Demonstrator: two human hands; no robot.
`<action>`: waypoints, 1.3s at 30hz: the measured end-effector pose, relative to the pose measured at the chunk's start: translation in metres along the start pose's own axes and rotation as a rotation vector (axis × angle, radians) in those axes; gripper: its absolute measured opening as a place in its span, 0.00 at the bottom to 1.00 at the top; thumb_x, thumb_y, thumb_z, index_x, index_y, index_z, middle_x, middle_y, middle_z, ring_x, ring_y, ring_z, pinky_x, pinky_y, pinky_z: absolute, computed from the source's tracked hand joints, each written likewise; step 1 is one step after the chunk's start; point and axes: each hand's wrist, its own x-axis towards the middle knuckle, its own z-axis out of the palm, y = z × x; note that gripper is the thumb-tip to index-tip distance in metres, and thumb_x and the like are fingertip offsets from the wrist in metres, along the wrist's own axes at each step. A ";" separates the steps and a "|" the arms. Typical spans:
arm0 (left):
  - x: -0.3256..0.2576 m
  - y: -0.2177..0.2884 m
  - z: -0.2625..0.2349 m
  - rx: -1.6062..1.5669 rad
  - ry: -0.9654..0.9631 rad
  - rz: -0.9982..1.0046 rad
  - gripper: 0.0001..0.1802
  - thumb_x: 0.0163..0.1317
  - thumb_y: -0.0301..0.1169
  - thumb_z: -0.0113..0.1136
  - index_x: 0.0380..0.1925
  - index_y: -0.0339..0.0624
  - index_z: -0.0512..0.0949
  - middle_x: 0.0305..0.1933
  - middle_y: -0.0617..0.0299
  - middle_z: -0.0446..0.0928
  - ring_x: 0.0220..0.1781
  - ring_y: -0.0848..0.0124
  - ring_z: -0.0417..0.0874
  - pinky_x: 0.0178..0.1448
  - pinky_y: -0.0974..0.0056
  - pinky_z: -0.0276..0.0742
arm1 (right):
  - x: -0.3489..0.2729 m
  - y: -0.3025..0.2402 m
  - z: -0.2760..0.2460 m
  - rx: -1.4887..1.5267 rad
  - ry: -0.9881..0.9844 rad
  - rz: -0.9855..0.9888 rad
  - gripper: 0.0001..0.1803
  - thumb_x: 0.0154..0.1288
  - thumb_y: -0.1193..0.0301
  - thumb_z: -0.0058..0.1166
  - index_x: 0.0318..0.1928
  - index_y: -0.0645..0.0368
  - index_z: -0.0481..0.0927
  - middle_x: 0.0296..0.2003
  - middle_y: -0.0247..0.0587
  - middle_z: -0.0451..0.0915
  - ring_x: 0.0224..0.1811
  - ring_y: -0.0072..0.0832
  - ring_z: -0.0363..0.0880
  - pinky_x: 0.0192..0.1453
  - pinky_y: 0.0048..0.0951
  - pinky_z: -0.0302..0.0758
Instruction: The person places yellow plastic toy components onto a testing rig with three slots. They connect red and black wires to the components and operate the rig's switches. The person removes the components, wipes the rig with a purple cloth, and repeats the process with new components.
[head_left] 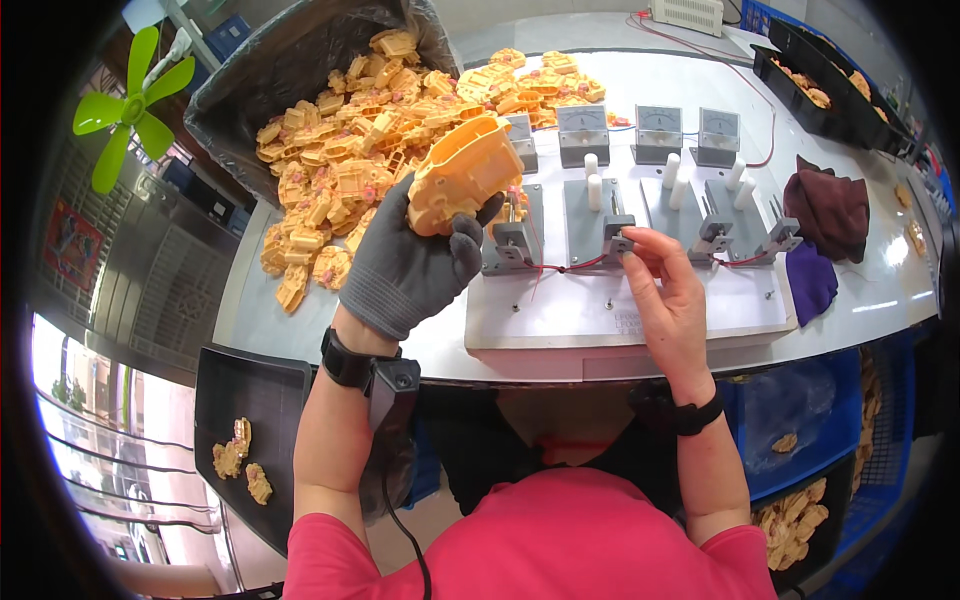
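Note:
My left hand [415, 262], in a dark grey knit glove, is closed around a yellow-orange plastic housing [465, 172] and holds it up over the table, left of the test fixtures. The housing is hollow, with its long opening facing up. My bare right hand [668, 290] has thumb and forefinger closed on the right edge of a small grey block [619, 232] at the front of a test fixture [584, 225]. Two white posts [594, 192] stand on that fixture's plate. Red wires [575, 268] run along the fronts of the fixtures.
Behind the fixtures stand several analogue meters [659, 128]. A large heap of similar housings [330, 170] spills from a lined bin [235, 110] at the left. Dark cloth [826, 210] lies right. A black tray [255, 385] sits below left, a blue bin [800, 425] below right, a green fan [134, 108] far left.

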 end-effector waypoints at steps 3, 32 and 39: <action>0.001 -0.001 0.001 0.038 0.035 0.017 0.32 0.73 0.48 0.52 0.67 0.37 0.62 0.56 0.48 0.73 0.39 0.70 0.81 0.42 0.66 0.83 | 0.000 -0.002 0.000 -0.003 0.003 -0.004 0.15 0.71 0.74 0.57 0.56 0.58 0.80 0.45 0.38 0.83 0.44 0.23 0.80 0.48 0.26 0.76; 0.116 -0.013 0.055 2.330 -0.016 0.609 0.32 0.63 0.48 0.65 0.60 0.42 0.72 0.59 0.51 0.70 0.57 0.63 0.76 0.58 0.66 0.75 | 0.002 -0.013 -0.009 0.156 -0.086 0.042 0.11 0.65 0.71 0.63 0.46 0.59 0.81 0.35 0.36 0.81 0.36 0.22 0.80 0.45 0.25 0.77; 0.087 -0.021 0.065 2.376 -0.299 0.530 0.23 0.71 0.33 0.55 0.63 0.39 0.71 0.58 0.50 0.73 0.57 0.57 0.78 0.62 0.60 0.73 | 0.004 -0.009 -0.010 0.147 -0.086 0.009 0.12 0.65 0.71 0.64 0.46 0.59 0.81 0.34 0.36 0.80 0.36 0.22 0.80 0.44 0.25 0.77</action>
